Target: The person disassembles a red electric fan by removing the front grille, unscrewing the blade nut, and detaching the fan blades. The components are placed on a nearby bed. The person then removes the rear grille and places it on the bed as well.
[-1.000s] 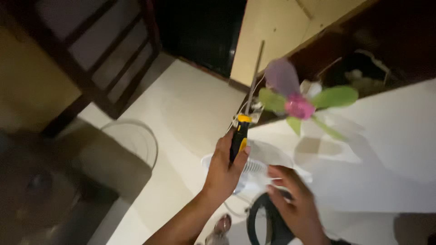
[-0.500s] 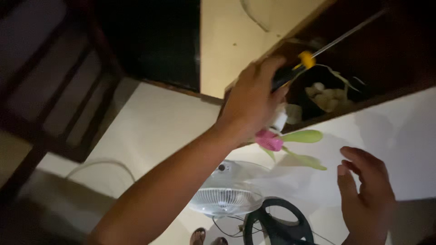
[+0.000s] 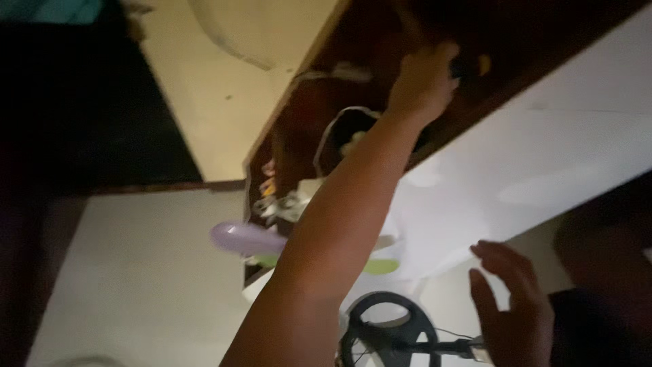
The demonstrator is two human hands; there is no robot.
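Note:
My left hand reaches far up into a dark wooden recess, shut on a screwdriver with a black and yellow handle; its shaft is lost in the dark. My left forearm crosses the middle of the view. My right hand hovers low at the right, fingers apart, holding nothing, near the edge of a white tabletop. A fan blade set with purple and green blades lies partly hidden behind my forearm.
A black ring-shaped fan base with a cable lies on the pale floor below. A cream wall panel stands behind the recess. Pale clutter sits in the dark opening. The left and right edges are dark.
My left hand has carried the screwdriver higher and deeper into the dark recess. The view has tilted upward and to the right, and the white fan grille has left the view.

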